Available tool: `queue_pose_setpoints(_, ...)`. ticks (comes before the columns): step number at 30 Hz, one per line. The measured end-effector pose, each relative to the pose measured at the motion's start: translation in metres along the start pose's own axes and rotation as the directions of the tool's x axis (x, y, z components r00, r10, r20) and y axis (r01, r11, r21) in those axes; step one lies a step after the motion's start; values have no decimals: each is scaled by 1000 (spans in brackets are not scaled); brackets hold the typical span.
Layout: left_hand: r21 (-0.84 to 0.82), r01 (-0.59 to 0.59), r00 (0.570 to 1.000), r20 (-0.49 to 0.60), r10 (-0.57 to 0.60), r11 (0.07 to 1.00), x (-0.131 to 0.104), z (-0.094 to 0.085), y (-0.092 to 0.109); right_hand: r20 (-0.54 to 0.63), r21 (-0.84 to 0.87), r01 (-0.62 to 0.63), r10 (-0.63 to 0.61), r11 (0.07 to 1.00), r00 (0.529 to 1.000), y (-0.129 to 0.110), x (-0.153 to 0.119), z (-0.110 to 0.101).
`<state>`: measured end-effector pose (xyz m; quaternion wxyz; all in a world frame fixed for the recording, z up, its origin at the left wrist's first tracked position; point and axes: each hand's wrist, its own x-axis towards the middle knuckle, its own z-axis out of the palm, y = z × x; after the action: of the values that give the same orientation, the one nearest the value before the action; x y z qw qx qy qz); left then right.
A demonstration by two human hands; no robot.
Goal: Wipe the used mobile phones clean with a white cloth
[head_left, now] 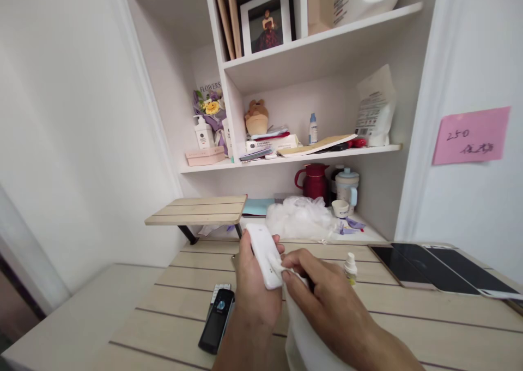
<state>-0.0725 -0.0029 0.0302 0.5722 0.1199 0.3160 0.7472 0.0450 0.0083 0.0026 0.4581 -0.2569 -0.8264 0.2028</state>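
Note:
A slim white mobile phone (263, 254) with rounded ends lies along the palm of my left hand (255, 289), whose thumb and fingers wrap its sides. My right hand (322, 286) pinches a white cloth (300, 333) and presses a bunched corner of it against the phone's lower right edge. The rest of the cloth hangs down below my right hand. On the table left of my left wrist lies a black mobile phone (213, 330), partly over a second phone with white keys (221, 290). Beyond my right hand stands a small clear spray bottle (350, 265) with a white top.
Several dark-screened tablets (437, 267) lie at the table's right. A small raised wooden stand (200, 210) is at the back left. Crumpled clear plastic (300, 216), a red jug (314, 180) and a lidded cup (347, 183) sit under the white shelves (294, 161).

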Motion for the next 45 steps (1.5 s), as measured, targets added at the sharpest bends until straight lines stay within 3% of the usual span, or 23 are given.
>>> queue_pose_setpoints(2, -12, -5, 1000, -24, 5, 1000, 2, -2, -1, -11, 31, -16, 16, 999, 1000, 1, -1, 2)
queue_pose_setpoints(5, -59, 23, 999, -41, -25, 998, 6, -4, -2, 23, 69, 77, -78, 995, 997, 1, -2, 5)
queue_pose_setpoints(10, -139, -158, 987, -35, 154, 978, 8, -4, -1, -72, 31, 55, -52, 998, 996, 4, -2, 9)
queue_pose_setpoints(16, -119, -196, 978, -94, 186, 973, 9, -5, -2, -136, -10, 243, -242, 970, 961, 6, -3, 11)
queue_pose_setpoints(20, -72, -310, 951, -27, 309, 948, 12, -8, -7, -175, -59, 222, -229, 973, 958, 6, 1, 6)
queue_pose_setpoints(24, -36, -378, 925, -49, 376, 925, 9, -6, -6, -207, -38, 239, -242, 970, 948, 8, 3, 7)
queue_pose_setpoints(29, -31, -458, 889, -10, 458, 889, 1, -4, 5, -173, 48, 135, -125, 990, 977, 11, 4, 10)
queue_pose_setpoints(34, 1, -391, 920, 15, 391, 921, 0, -2, 1, -159, 137, 105, -83, 985, 984, 5, 4, 1)
queue_pose_setpoints(41, -37, -285, 957, -69, 282, 958, 1, -3, 8, -60, 149, 131, -123, 980, 991, 5, 4, 6)
queue_pose_setpoints(45, 32, -278, 958, -63, 280, 960, 2, -1, -2, -122, 123, 289, -275, 949, 954, 2, 0, 6)
